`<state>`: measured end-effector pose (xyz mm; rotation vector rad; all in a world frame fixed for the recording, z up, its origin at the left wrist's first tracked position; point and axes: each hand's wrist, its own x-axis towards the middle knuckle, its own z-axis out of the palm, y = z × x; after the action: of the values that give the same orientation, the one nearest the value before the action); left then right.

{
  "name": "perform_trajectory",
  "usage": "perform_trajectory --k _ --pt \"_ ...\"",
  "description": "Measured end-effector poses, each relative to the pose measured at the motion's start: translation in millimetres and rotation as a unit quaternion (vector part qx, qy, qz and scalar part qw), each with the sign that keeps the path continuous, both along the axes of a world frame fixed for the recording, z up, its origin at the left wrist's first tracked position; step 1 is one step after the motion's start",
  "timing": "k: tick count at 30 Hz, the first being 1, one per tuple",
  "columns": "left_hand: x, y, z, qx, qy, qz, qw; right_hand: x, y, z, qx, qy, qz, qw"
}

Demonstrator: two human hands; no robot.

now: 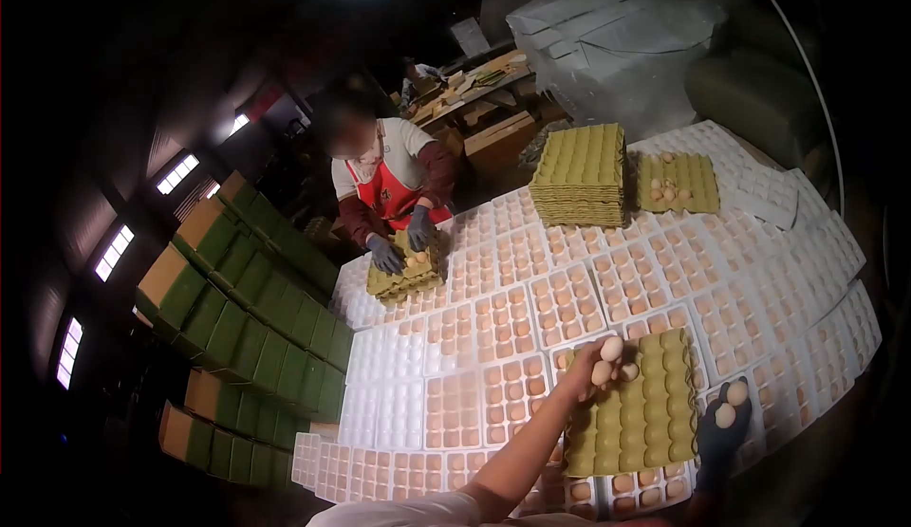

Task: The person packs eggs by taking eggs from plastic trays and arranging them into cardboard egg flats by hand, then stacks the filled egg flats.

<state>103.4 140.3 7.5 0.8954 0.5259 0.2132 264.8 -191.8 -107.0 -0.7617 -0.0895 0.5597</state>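
Observation:
My left hand (583, 375), bare, is closed around a few eggs (602, 372) above the upper left corner of a yellow-green egg tray (655, 404). One more egg (629, 371) shows just beside its fingers, at the tray. To the right of that tray is my right hand (723, 437), in a dark glove, with two eggs (731, 404) in its grasp. The cups of the tray that show hold nothing. Beneath it lie white plastic egg trays (607, 290) filled with light brown eggs.
Across the table, a person in a red apron (384, 190) has gloved hands on another egg tray stack (408, 276). A tall stack of green trays (579, 176) stands at the back, beside a tray with several eggs (678, 181). Green cartons (256, 318) are piled at left.

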Motion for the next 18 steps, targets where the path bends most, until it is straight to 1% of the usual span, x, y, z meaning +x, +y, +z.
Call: perform_trajectory --k 2,3,4,5,6,7,9,10,11,13,17,18 --pt "3.7 -1.1 -7.8 -0.029 -0.014 -0.001 0.999 0.5 -14.1 -14.3 0.081 0.062 0.034 0.994" --pt "10.1 -3.8 -5.6 0.147 0.036 -0.010 0.988 -1.8 -20.3 -19.4 0.105 0.072 0.044 0.991" --pt "15.7 -7.8 -1.5 0.316 0.083 -0.015 0.945 -8.7 -28.3 -15.2 0.115 0.114 0.034 0.986" --pt "20.4 -12.6 2.3 0.474 0.127 -0.015 0.871 -13.5 -36.3 -9.5 0.123 0.154 0.025 0.980" --pt "23.2 -15.8 8.0 0.615 0.126 -0.009 0.778 -24.6 -41.0 9.7 0.240 0.177 0.088 0.950" --pt "27.9 -21.7 10.3 0.654 0.147 -0.045 0.741 -39.0 -41.1 27.8 0.185 0.240 0.023 0.953" --pt "35.9 -30.3 15.9 0.725 0.190 -0.111 0.653 -59.0 -50.4 45.0 0.130 0.188 0.028 0.973" --pt "36.5 -36.9 19.6 0.722 0.181 -0.121 0.656 -62.2 -61.0 22.1 0.165 0.216 0.063 0.960" --pt "38.5 -39.3 19.9 0.730 0.196 -0.138 0.640 -60.9 -68.2 0.9 0.198 0.244 0.099 0.944" --pt "44.1 -43.9 22.0 0.741 0.225 -0.172 0.609 -64.2 -67.4 11.4 0.166 0.233 0.104 0.952" --pt "35.3 -47.2 14.2 0.730 0.214 -0.165 0.628 -66.9 -56.5 34.3 0.120 0.224 0.115 0.960" --pt "31.6 -47.2 14.5 0.729 0.192 -0.152 0.639 -65.4 -53.3 38.0 0.112 0.222 0.119 0.961"
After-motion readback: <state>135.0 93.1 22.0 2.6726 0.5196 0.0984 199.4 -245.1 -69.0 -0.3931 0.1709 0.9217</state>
